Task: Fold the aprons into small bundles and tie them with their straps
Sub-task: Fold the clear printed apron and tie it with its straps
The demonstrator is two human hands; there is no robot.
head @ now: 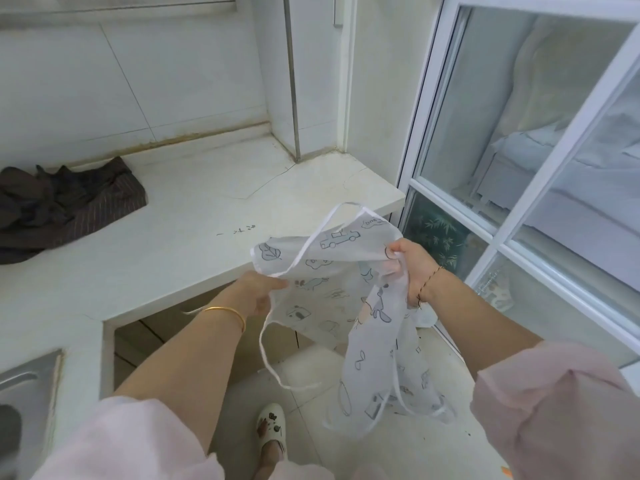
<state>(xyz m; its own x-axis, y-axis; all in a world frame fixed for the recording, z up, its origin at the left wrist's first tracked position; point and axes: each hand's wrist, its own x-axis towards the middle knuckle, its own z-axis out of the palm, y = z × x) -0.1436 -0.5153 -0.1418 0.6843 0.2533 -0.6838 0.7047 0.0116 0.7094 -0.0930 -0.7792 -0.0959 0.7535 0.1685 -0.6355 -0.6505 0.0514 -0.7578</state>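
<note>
Thin, half-sheer white cloth for the printed apron point(325, 271), matt and crumply – straps point(261, 341) in flat white tape. Far left, dark striped apron point(69, 206) in a heavier matt weave. Countertop point(194, 216) stone-looking, smooth, faint sheen, cracked and stained along the far edge. Glossy white wall tiles point(104, 81), glossy floor tiles point(311, 362) too. Near left, dull brushed-metal sink point(24, 386). Shiny gold-coloured metal bangle point(225, 311), soft pink cloth sleeves point(554, 410) – clear glass door panes point(485, 116) on the right.

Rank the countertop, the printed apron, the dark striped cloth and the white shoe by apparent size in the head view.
1. countertop
2. printed apron, though it is nearer the camera, so its lead over the cloth is unsure
3. dark striped cloth
4. white shoe
</note>
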